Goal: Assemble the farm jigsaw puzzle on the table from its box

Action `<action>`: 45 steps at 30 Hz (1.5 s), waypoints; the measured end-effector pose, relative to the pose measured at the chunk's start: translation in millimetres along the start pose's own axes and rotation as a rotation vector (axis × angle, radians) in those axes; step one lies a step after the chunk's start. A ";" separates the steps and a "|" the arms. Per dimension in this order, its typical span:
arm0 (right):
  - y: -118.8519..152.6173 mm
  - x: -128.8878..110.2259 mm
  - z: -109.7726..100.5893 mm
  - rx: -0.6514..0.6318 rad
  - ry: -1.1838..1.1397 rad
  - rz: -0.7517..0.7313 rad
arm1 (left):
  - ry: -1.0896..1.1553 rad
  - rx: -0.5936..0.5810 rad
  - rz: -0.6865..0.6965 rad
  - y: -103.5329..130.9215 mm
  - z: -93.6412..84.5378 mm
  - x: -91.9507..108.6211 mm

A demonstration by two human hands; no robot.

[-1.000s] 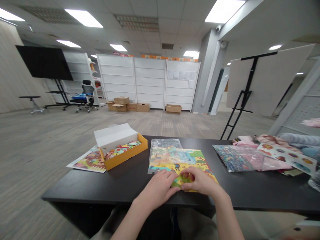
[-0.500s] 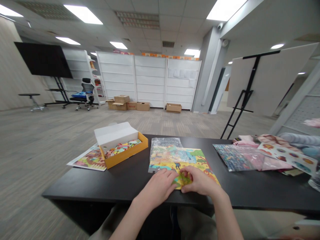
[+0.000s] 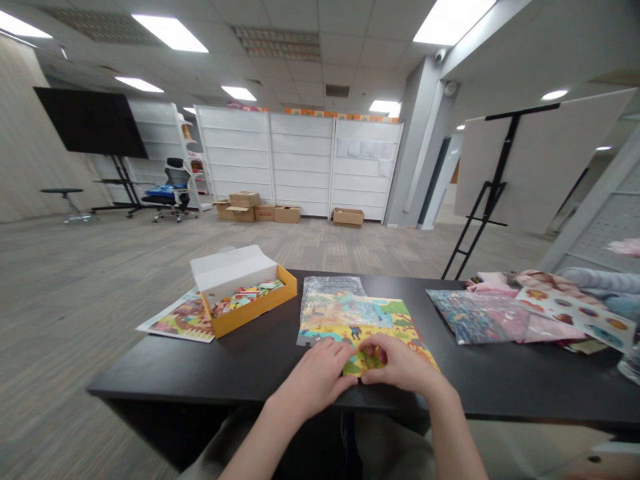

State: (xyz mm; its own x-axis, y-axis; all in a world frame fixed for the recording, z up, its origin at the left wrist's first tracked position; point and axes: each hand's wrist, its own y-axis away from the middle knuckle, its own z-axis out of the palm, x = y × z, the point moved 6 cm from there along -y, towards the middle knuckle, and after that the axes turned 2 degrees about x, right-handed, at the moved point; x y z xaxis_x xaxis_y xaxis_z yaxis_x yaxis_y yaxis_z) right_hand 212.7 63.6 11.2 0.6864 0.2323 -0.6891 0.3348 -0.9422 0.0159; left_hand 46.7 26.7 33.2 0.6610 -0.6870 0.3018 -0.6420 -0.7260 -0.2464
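Observation:
A brightly printed jigsaw puzzle [image 3: 395, 327] with animals and trees on yellow lies flat near the table's front edge. My left hand [image 3: 325, 368] rests over its lower left part, fingers stretched out and thumb at the bottom edge. Close beside it, my right hand [image 3: 393, 363] is curled, thumb and fingertips closed on a green and yellow puzzle piece [image 3: 369, 361] at the lower edge. The fingers partly cover that piece, so whether it is fully seated cannot be seen. Clear plastic wrap [image 3: 334, 285] lies across the puzzle's upper left.
A yellow open box [image 3: 255, 313] of loose pieces stands left, partly over a printed sheet [image 3: 183, 319]. On the right are a plastic-wrapped patterned packet [image 3: 465, 317], pink cloth [image 3: 545, 327] and a sticker sheet [image 3: 575, 313]. The black table [image 3: 200, 373] ends just before me.
Both hands stay at the puzzle's lower edge. The left thumb has shifted slightly to the right, and the view has tilted a little.

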 end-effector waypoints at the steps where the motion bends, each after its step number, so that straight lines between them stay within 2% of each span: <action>1: -0.1 0.6 0.3 -0.001 -0.003 -0.003 | -0.014 0.002 0.006 0.2 0.5 0.4; 10: 0.0 2.3 1.1 -0.017 -0.047 0.012 | -0.065 0.048 0.043 0.3 3.9 -0.9; 19: -1.1 0.1 0.5 -0.006 -0.052 0.005 | -0.068 0.034 0.031 1.9 5.0 -0.7; 25: -2.5 -2.3 2.2 -0.030 -0.106 0.007 | -0.149 0.044 0.010 -2.5 10.9 0.6; 35: -3.6 -5.1 1.3 -0.031 -0.075 -0.031 | -0.121 0.024 -0.067 -8.0 13.2 0.7; 45: -5.9 -1.7 2.1 -0.027 -0.119 -0.054 | -0.114 0.015 -0.077 -16.5 17.2 -0.9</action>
State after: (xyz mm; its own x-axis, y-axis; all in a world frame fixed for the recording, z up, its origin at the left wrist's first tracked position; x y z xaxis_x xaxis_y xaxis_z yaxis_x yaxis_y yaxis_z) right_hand 208.1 68.3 10.7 0.5863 0.2511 -0.7702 0.3880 -0.9217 -0.0051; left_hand 63.4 38.8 21.1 0.7487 -0.6274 0.2139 -0.5821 -0.7767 -0.2406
